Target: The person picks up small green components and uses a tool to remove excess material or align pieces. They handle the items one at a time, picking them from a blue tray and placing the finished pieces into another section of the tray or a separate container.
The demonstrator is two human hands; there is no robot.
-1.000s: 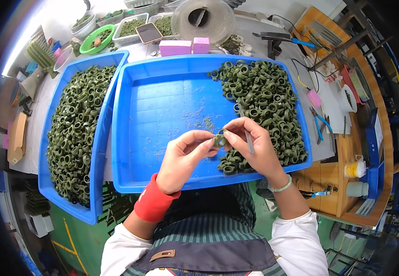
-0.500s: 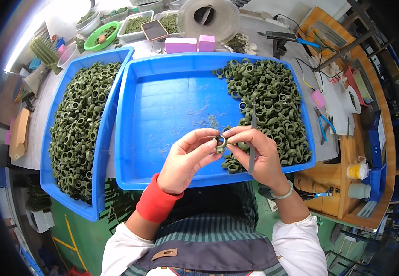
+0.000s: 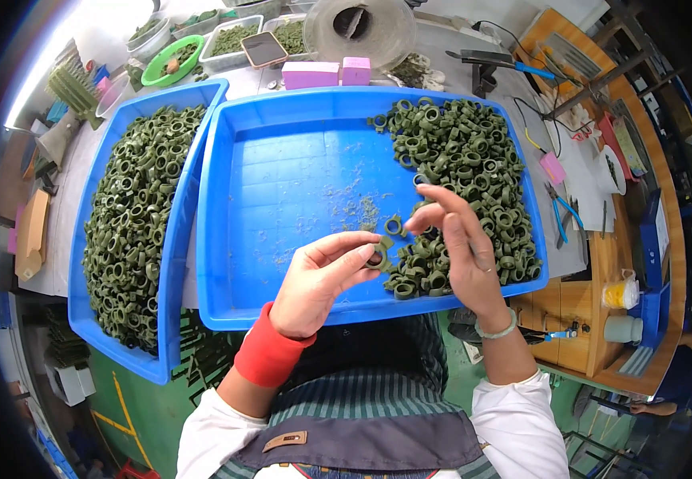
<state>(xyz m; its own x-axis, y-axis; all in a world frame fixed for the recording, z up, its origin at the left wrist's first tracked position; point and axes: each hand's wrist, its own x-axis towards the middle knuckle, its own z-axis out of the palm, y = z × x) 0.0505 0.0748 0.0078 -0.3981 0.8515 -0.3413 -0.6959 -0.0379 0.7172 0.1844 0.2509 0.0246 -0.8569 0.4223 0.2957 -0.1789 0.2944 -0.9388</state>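
My left hand point(image 3: 322, 279) pinches a small dark green plastic ring point(image 3: 377, 257) between thumb and fingertips, low over the middle blue tray point(image 3: 282, 184). My right hand point(image 3: 458, 247) is just to its right with the fingers spread, their tips by a loose ring point(image 3: 394, 226) at the edge of the pile of green rings point(image 3: 465, 176) that fills the tray's right side. A thin grey tool point(image 3: 481, 257) seems to lie tucked along the right palm. Green shavings point(image 3: 358, 209) dot the tray floor.
A second blue tray point(image 3: 174, 239) on the left is heaped with green rings point(image 3: 134, 215). Behind the trays are pink boxes point(image 3: 326, 73), small bins of green parts point(image 3: 230, 36) and a round clear container point(image 3: 354, 24). At the right, a wooden bench point(image 3: 593, 295) holds pliers point(image 3: 561, 209).
My right hand has let go of the ring and drawn away up and to the right, toward the pile. My left hand still holds the ring, slightly lower.
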